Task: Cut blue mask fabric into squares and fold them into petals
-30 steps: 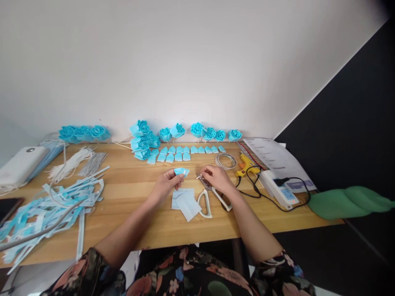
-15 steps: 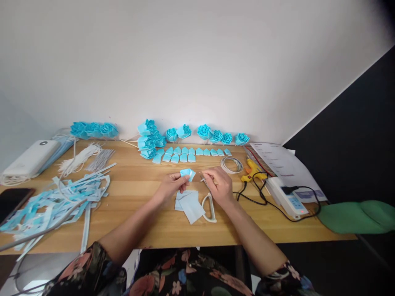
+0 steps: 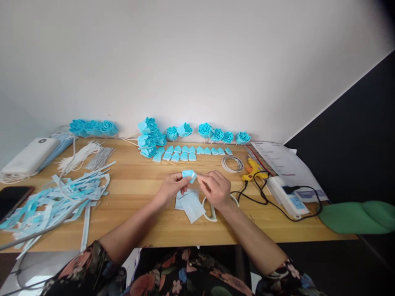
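Note:
My left hand (image 3: 173, 187) pinches a small folded light-blue fabric piece (image 3: 189, 176) between thumb and fingers, above the middle of the table. Close to that piece's right edge is my right hand (image 3: 216, 187), its thumb and fingertips pressed together; whatever they pinch is too small to make out. Below the hands lie several flat pale-blue fabric squares (image 3: 191, 206), loosely stacked. A pair of scissors with white handles (image 3: 212, 213) rests under my right hand, which hides its blades. Folded blue petals (image 3: 184, 156) are lined up in rows behind the hands.
Blue fabric roses (image 3: 205, 130) stand along the wall. On the right are a wire coil (image 3: 232, 164), a yellow glue gun (image 3: 253, 169), a power strip (image 3: 288, 197) and printed paper (image 3: 286, 164). Cut strips (image 3: 61, 205), a power bank (image 3: 29, 156) and a phone (image 3: 14, 201) lie left.
My right hand has moved left, bringing its fingertips to the right edge of the folded piece. Another scissor handle loop now shows behind the right wrist. My left hand has barely moved.

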The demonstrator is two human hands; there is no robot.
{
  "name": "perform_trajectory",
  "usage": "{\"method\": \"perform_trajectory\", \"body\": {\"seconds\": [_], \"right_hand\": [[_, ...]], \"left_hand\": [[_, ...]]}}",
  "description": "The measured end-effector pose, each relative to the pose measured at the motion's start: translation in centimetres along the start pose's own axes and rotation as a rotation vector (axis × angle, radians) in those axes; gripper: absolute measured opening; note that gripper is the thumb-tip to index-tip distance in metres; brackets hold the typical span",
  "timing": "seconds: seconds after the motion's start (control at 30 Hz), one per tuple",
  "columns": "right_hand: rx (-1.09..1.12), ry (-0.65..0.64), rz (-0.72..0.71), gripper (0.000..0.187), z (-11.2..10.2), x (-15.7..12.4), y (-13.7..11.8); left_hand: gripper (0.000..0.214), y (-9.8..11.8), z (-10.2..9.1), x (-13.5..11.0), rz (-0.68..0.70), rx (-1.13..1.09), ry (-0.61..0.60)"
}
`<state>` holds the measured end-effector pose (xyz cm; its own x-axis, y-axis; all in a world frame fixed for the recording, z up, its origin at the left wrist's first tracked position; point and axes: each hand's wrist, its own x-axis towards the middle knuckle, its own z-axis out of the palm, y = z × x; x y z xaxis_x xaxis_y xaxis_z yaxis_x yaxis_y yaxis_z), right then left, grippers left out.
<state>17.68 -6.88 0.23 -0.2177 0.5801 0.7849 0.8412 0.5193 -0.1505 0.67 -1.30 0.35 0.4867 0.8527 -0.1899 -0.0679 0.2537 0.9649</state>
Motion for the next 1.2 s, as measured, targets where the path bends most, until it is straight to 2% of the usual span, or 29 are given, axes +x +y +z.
{"method": "perform_trajectory", "body": {"seconds": [0.33,0.57,0.83,0.9,1.03,1.1,1.2], "right_hand": [[-0.016,-0.053,-0.020,0.011,0.0,0.3,-0.4],[-0.015,-0.081,-0.008,0.012,0.2,0.2,-0.4],[0.132,-0.182,0.030,0.018,0.2,0.1,0.0],[0.219,-0.170,0.099,0.021,0.1,0.1,0.1],[0.410,-0.090,0.448,0.026,0.0,0.1,0.7],[0.537,-0.131,0.597,0.029,0.2,0.0,1.1],[0.749,-0.259,0.683,0.037,0.5,-0.2,1.4]], "left_hand": [[0.041,-0.3,0.0,0.1,0.023,0.034,-0.045],[0.043,-0.2,0.2,0.0,-0.006,-0.078,-0.076],[0.041,-0.6,-0.2,0.5,-0.051,-0.185,-0.068],[0.041,-0.5,-0.4,0.6,-0.036,-0.146,-0.049],[0.040,-0.3,-0.5,0.5,0.010,0.035,-0.057],[0.039,-0.3,-0.5,0.5,0.021,0.119,-0.067],[0.037,-0.3,-0.5,0.5,0.035,0.217,-0.056]]}}
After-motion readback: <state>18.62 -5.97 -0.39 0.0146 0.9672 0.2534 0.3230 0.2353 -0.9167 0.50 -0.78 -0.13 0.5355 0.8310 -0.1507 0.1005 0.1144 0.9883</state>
